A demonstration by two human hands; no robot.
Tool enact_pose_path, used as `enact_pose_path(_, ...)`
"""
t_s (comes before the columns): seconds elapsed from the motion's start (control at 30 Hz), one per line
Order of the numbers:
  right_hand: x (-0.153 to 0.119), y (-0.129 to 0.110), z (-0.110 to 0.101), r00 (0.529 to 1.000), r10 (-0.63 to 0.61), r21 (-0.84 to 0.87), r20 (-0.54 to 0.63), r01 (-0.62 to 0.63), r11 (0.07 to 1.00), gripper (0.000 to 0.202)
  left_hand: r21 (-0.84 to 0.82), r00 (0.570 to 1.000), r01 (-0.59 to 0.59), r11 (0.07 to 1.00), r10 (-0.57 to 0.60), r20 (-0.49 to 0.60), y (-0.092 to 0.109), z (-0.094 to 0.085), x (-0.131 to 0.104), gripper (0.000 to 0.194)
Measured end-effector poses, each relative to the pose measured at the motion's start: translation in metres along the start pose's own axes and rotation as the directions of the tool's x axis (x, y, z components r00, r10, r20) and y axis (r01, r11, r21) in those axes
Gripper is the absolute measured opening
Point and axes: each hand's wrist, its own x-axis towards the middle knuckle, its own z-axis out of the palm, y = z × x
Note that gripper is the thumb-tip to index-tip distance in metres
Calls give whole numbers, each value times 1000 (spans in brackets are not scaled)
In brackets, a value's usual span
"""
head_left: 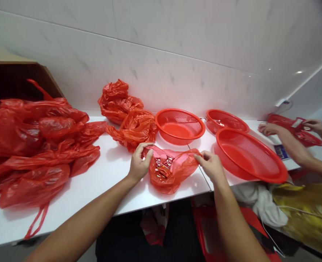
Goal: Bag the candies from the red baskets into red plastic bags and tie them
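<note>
A thin red plastic bag [173, 183] rests on the white table in front of me, its mouth spread wide. Inside it lie several small red printed packets [163, 170]. My left hand [140, 162] pinches the bag's rim on the left. On the opposite side, my right hand [211, 165] grips the rim between thumb and fingers. Just beyond the bag stands a red plastic basket [173, 136] with perforated sides, nothing visible in it. Crumpled red bags [139, 125] lie behind my left hand.
A big heap of red bags [41, 145] covers the left of the table, before a cardboard box [50, 78]. To the right are a large red basket [250, 156] and a smaller basket [226, 122] holding small items. Another person's hands [272, 129] work at the far right.
</note>
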Motion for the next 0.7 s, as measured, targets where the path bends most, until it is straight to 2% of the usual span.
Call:
enact_pose_path(0.1,11,-21,-19,999,-32,17,-16,32,999,41,-16,994,49,999,-50,-94,6,-22,20,27)
enact_pose_path(0.17,18,-36,-34,998,-48,-124,35,52,991,35,-24,989,62,998,-65,-136,16,-40,38,26)
enact_pose_path(0.23,24,-48,-48,992,-62,-302,114,94,949,25,-5,991,53,999,-53,-125,30,-58,57,24)
enact_pose_path(0.37,39,-60,-64,975,-78,-476,210,172,862,20,73,999,-30,997,29,15,66,-88,88,20)
enact_pose_path(0.47,52,-64,-69,964,-57,-526,260,191,829,24,127,973,-152,980,125,196,89,-107,105,15)
enact_pose_path(0.57,64,-68,-67,926,-70,-466,372,251,848,26,195,927,-232,953,156,340,101,-121,117,17)
enact_pose_path(0.7,77,-80,-49,817,-211,-137,537,332,933,35,299,884,-275,914,118,452,107,-121,125,19)
